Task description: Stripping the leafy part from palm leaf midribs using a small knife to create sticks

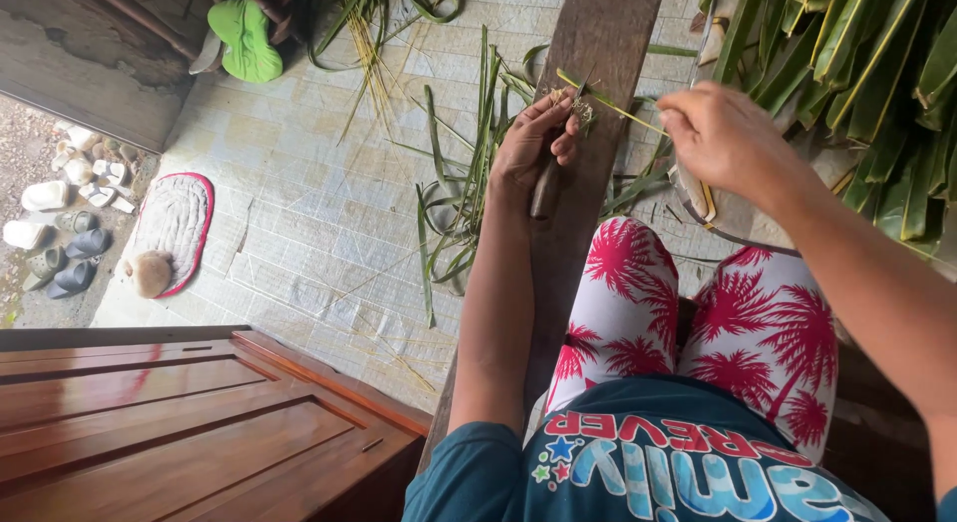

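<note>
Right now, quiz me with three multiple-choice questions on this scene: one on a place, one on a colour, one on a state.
1. Where does the left hand rest?
A. on the wooden plank
B. on the door
C. on the mat

2. What colour is the mat's border?
A. blue
B. red
C. yellow

3. What is the state of the right hand?
A. flat and open
B. out of view
C. closed on a thin leaf strip

Answers: 1 A, it presses a wooden-handled tool onto the plank. 2 B, a red rim rings the grey mat. 3 C, its fingers pinch the strip's end.
</note>
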